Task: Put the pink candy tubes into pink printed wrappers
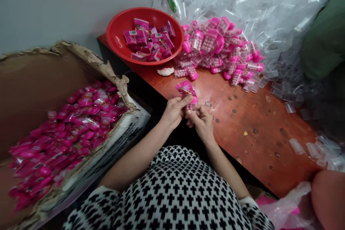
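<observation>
Close to my body, just off the table's front edge, both hands meet around a small clear jar [191, 107] of pink balls with a bright pink cap. My left hand [173, 112] is closed, its thumb pressing at the capped end. A pink printed wrapper [185, 88] stands up beyond the cap; whether it surrounds the jar cannot be made out. My right hand [201, 121] pinches the jar's lower end between thumb and fingers. Beyond my hands lies a heap of similar pink-capped jars [210, 39]. Pink printed packets [136, 37] rest in a red basin [115, 39].
On my left stands a torn cardboard box [129, 111] with many pink wrapped jars [78, 125]. Clear empty tubes [285, 90] are piled along the far and right sides of the reddish table [242, 115]. A crumpled white scrap [165, 71] lies by the basin.
</observation>
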A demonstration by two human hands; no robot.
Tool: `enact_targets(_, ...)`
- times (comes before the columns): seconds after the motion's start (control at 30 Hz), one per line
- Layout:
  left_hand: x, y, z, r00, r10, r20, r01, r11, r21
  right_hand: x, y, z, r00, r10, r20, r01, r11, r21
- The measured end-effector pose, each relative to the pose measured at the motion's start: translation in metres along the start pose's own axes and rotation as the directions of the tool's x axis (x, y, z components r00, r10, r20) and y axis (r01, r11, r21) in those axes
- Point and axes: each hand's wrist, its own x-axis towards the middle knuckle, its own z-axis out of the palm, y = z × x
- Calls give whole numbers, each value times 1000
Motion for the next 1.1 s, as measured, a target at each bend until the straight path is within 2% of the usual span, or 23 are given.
enact_targets(0.1, 0, 7, -2, 997, -38, 75, 32, 997, 75, 3, 0, -3, 997, 26, 76, -34, 994, 107)
enact_targets(0.17, 0, 9, -3, 996, -25, 90, 12, 990, 140, 4, 0, -4, 997, 23, 77, -31, 994, 108)
enact_targets(0.33, -4, 1, 1, 996, 81, 44, -89, 965, 246, 2, 1, -4, 995, -62, -84, 60, 998, -23)
enact_targets(0.4, -7, -3, 3, 997, 78, 26, -82, 973, 217, 1, 2, -2, 994, -62, -95, 63, 998, 16)
enact_targets(0.57, -7, 0, 1, 998, 51, -33, -48, 995, 87, -4, 5, -2, 998, -29, 54, 16, 973, 230)
enact_targets(0.63, -8, 2, 1, 997, 45, -63, -44, 999, 24, -5, 5, -3, 997, -47, 63, 29, 964, 265)
enact_targets(0.77, -13, -1, 5, 1000, -13, -23, 11, 999, -46, -3, 3, -4, 999, -45, -3, 44, 955, 294)
enact_targets(0.97, -25, -15, 13, 1000, -7, 28, 11, 990, -140, 5, -3, -2, 999, 30, -40, -15, 944, 329)
enact_targets(1.03, -31, -10, 12, 999, -3, 35, 8, 990, -140, 6, -6, 2, 997, 58, -43, -42, 955, 294)
enact_targets(1.1, -38, 3, 6, 998, 51, 20, -48, 989, -139, 6, -10, 8, 998, 62, 1, -60, 965, 255)
